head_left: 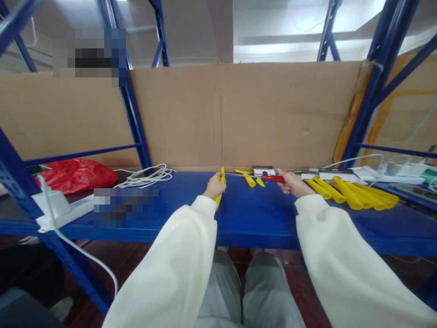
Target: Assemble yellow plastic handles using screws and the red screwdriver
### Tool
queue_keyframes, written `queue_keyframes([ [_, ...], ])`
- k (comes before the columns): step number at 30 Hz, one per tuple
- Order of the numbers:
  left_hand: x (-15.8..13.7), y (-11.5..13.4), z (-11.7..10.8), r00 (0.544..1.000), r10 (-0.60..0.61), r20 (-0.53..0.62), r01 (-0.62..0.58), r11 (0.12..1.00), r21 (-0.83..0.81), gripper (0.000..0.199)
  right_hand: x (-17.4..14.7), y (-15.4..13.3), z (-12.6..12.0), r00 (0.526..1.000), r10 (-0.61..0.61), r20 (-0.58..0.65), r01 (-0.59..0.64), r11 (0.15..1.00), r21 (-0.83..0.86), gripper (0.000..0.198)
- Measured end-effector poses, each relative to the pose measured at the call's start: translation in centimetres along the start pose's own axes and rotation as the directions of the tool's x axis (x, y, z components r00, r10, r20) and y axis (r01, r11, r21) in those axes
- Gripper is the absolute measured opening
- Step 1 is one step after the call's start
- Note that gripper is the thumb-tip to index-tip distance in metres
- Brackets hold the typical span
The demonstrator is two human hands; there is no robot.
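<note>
My left hand (214, 186) is closed around a slim yellow plastic piece (219, 200), which stands nearly upright over the blue shelf. In my right hand (292, 183) is a red-handled screwdriver (271, 178), held level. Its long thin shaft points left and ends by the upper part of the yellow piece; whether the tip touches it I cannot tell. Between my hands lie a yellow tube (250, 181) and a small yellow scrap (260, 182), in front of a black-and-white packet (263, 171). Several yellow tubes (351, 193) rest beside my right hand.
A cardboard panel (273, 114) closes off the back of the blue shelf (252, 214). White coiled cable (150, 177), a red plastic bag (78, 175) and a white power strip (73, 213) lie left. Blue uprights (372, 86) frame the sides.
</note>
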State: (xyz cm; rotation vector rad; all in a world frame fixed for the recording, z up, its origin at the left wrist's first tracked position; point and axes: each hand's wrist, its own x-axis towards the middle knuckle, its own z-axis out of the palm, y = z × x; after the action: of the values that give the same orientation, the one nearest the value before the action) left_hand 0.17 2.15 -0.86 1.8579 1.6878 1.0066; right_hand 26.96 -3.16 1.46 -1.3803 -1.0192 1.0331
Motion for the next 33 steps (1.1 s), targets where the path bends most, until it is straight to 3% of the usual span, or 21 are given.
queue_keyframes([
  [4,0.05,-0.09,0.06,1.000,-0.004,0.002,0.004,1.000,-0.013,0.052,0.36,0.23,-0.14,0.998,0.061,0.020,-0.061,0.998,-0.034,0.041],
  [12,-0.10,0.05,0.10,1.000,0.008,-0.005,-0.008,1.000,-0.016,0.052,0.95,0.45,-0.21,0.993,-0.113,-0.024,0.114,0.991,0.064,0.025],
  [16,-0.05,0.03,0.05,1.000,0.001,-0.006,-0.002,1.000,-0.011,0.053,0.83,0.30,-0.09,0.999,-0.041,-0.001,0.041,0.997,0.064,0.024],
  [20,0.11,-0.07,-0.02,1.000,-0.007,-0.002,0.007,1.000,0.006,0.054,0.67,0.37,-0.22,0.998,0.065,0.023,-0.064,0.998,-0.020,0.039],
  [26,0.32,-0.23,0.04,1.000,-0.021,-0.013,0.021,1.000,0.009,0.053,0.93,0.59,-0.23,0.996,-0.063,0.071,0.063,0.998,0.003,0.033],
  [33,0.34,-0.22,-0.09,0.999,-0.043,-0.017,0.044,0.999,0.016,0.051,0.63,0.50,0.06,0.995,-0.087,0.039,0.086,0.996,0.021,0.018],
])
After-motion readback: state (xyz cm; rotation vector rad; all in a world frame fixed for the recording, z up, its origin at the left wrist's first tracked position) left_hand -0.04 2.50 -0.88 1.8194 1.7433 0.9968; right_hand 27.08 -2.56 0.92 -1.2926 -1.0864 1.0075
